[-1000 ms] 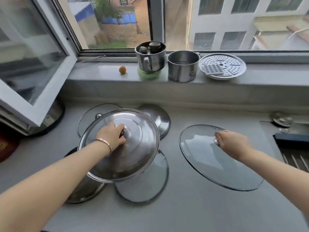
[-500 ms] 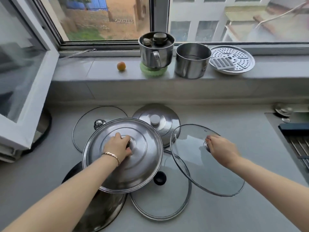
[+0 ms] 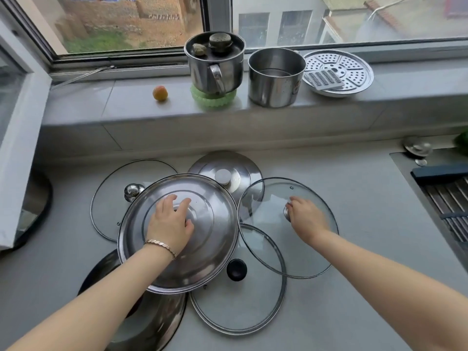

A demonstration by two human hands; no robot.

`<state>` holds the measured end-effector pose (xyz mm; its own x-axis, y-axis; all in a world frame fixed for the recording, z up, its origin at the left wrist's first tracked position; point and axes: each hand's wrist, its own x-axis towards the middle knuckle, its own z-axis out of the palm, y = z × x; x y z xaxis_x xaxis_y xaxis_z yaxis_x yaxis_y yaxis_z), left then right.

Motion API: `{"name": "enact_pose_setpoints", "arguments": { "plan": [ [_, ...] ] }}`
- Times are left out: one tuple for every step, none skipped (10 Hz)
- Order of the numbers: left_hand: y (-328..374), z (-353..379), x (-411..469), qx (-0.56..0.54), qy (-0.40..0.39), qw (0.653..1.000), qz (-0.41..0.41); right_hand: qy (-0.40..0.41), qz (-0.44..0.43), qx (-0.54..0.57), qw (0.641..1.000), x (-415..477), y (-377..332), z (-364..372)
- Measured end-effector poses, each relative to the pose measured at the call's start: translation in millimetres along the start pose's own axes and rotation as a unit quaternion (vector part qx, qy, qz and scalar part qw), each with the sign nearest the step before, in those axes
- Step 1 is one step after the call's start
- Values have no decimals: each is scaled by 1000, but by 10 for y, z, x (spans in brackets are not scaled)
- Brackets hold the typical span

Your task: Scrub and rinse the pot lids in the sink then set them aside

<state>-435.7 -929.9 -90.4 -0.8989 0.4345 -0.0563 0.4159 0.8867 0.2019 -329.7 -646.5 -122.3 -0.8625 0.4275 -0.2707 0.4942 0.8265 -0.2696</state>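
Several pot lids lie overlapped on the grey counter (image 3: 367,249). My left hand (image 3: 169,224) rests on the knob of the large steel lid (image 3: 210,252) on top of the pile, fingers loosely around it. My right hand (image 3: 307,217) pinches the metal knob of a glass lid (image 3: 273,198), which leans on a small steel lid (image 3: 235,162) and on a glass lid with a black knob (image 3: 238,302). Another glass lid (image 3: 141,173) lies behind on the left. A dark steel lid (image 3: 157,323) sticks out below my left forearm.
The sink (image 3: 405,163) with a ribbed rack (image 3: 453,198) is at the right edge. On the windowsill stand a steel mug pot (image 3: 215,64) on a green scrubber (image 3: 212,98), a steel pot (image 3: 276,77), a steamer plate (image 3: 354,64) and an orange fruit (image 3: 160,93). An open window sash (image 3: 17,138) juts in at the left.
My right hand brought the glass lid left and down onto the pile. The large steel lid settled lower on the stack, and my left fingers loosened on its knob.
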Motion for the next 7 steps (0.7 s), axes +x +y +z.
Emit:
{"name": "enact_pose_setpoints", "arguments": {
  "plan": [
    [28,-40,-43,-15,3,1000,-20,-6,-14,-29,999,-19,-21,102],
    [71,-81,-86,-14,-13,999,-44,8,-2,-11,1000,-15,-36,137],
    [105,-119,-118,-7,-30,998,-48,-11,18,54,998,-12,-60,89],
    [159,-158,-149,-8,-35,998,-44,-56,15,106,993,-72,-90,-30],
    [244,-190,-171,2,-43,998,-35,-84,14,85,993,-155,-133,-194],
    [377,-235,-150,16,-79,997,-17,-68,-11,38,997,-245,-149,-395],
    [615,-362,-102,11,-133,991,-21,-106,-31,-27,994,-353,-209,-642]
  ]
}}
